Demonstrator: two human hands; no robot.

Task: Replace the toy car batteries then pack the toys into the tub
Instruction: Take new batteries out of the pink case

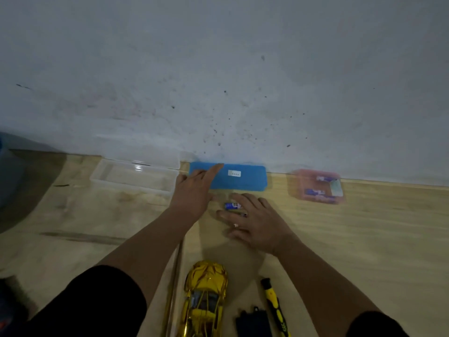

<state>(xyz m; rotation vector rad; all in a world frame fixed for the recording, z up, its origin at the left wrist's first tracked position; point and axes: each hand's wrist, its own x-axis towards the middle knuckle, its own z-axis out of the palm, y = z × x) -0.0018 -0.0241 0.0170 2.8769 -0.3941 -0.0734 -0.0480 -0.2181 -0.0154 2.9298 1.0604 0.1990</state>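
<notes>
A gold toy car (206,297) lies near the bottom centre on the wooden floor, nose pointing away from me. My left hand (194,190) reaches forward, fingers apart, its fingertips on the left end of a blue flat box (243,178) by the wall. My right hand (257,222) hovers flat over a blue battery (232,206) lying on the floor, fingers spread around it. A clear plastic tub (133,176) stands open to the left. A pink box (317,187) with more blue batteries sits to the right.
A yellow and black screwdriver (273,307) and a dark cover piece (252,322) lie right of the car. A thin rod (176,276) lies along the car's left side. A white wall rises just behind the boxes. A dark blue object (9,171) sits far left.
</notes>
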